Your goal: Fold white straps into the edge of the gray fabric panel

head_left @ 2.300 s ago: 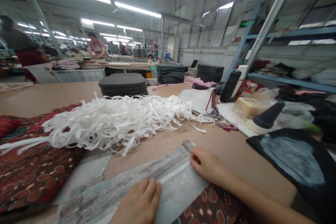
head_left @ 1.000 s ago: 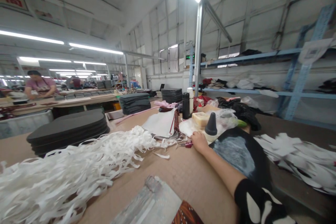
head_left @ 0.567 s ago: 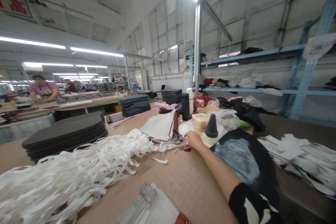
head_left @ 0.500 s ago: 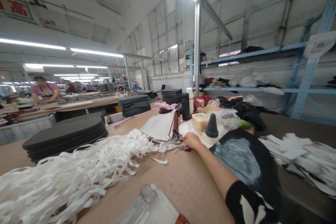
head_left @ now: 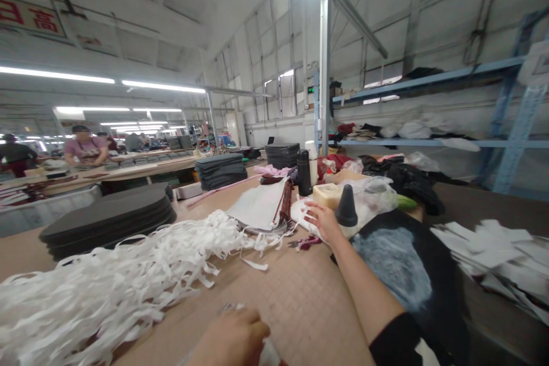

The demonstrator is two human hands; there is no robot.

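We note the right hand with fingers parted, red-handled scissors at its seven o'clock, cannot tell the left hand's grip, and advise handles-first contact.

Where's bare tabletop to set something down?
The largest bare patch is brown tabletop bordered by the white strips, left hand, red-handled scissors and white-smeared black sheet. A smaller one lies left, between the dark stack and the strips. It's crowded around the right hand: scissors, black cone, plastic bag.

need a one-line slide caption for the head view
Right hand near the scissors and cone, left hand at the cloth, white strips heaped alongside.
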